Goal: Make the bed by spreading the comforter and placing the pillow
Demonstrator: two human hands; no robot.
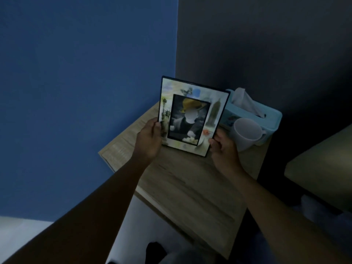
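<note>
bed [320, 161] at right, left hand [149, 139], right hand [223, 147] pinching picture frame [192, 115] side edges, mug [245, 132] beside

A picture frame [191, 119] stands upright over a wooden nightstand [190, 187], white mug [245, 134] beside blue tissue box [266, 115].

Wall [76, 92] blue; tissue box [266, 115] lt blue; mug [245, 134] white

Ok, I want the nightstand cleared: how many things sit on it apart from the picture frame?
2: a white mug near the right edge, by the right hand, and a blue tissue box directly behind it. The frame may hide more.
</note>
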